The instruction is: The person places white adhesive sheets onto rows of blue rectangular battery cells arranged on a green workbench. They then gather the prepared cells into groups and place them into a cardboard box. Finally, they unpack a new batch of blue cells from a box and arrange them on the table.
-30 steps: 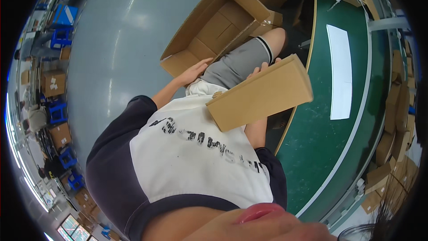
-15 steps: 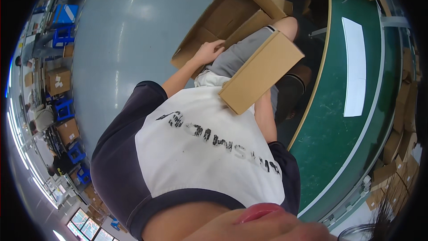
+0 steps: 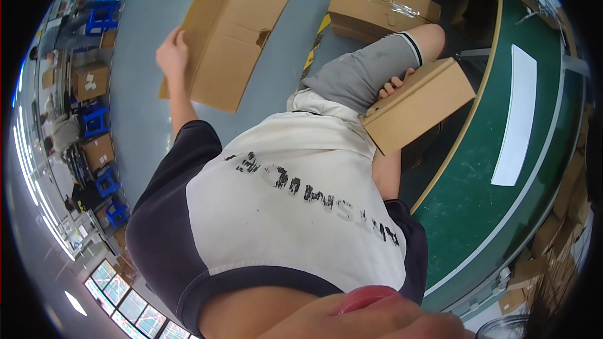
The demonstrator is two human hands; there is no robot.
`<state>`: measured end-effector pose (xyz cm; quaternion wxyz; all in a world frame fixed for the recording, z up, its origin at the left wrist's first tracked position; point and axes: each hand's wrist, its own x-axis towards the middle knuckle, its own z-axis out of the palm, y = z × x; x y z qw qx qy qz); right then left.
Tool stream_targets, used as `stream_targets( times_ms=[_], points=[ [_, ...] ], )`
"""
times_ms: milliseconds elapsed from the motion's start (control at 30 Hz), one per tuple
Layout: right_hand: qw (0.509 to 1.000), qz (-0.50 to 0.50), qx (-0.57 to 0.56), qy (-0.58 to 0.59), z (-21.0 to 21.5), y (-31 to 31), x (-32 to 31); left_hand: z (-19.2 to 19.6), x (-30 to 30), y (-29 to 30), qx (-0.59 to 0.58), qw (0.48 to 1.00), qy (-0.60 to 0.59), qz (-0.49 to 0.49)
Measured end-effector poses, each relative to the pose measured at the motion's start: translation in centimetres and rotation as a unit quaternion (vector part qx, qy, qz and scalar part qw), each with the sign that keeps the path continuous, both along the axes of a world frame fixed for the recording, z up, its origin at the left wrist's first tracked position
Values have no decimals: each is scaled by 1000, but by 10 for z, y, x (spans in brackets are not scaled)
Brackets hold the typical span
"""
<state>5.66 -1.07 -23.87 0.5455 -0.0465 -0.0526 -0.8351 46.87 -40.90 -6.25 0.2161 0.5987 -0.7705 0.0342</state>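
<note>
Out at the left, my left hand point(image 3: 173, 55) grips the edge of a large open cardboard box point(image 3: 229, 37), its fingers at a flap. The box's brown panels face up, and a torn notch shows in the edge opposite the hand. My right hand point(image 3: 396, 85) clasps a small closed cardboard box point(image 3: 421, 110) and holds it tilted beside my lap. Its fingertips show over the box's far edge, while the palm and thumb are hidden behind it.
On the floor ahead sits a taped carton point(image 3: 383, 3), beside yellow-black floor tape point(image 3: 317, 44). A green-topped table point(image 3: 471, 213) with a white strip point(image 3: 515, 113) runs along my right. Blue stools point(image 3: 100, 19) and cartons point(image 3: 91, 81) line the far left.
My left hand has swung out to the left, carrying the large open box away from my lap. The taped carton ahead is now exposed. The small box has shifted slightly right.
</note>
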Motion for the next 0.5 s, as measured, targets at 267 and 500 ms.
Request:
stream_targets(
  times_ms=[267, 500],
  points=[
    [999, 20, 10, 28, -4, 3, -3, -220, -90, 106, 356, 928, 59, -88],
    [997, -55, 61, -2, -4, 7, -11, -20, -206, 156, 457, 760, 297, -353]
  ],
)
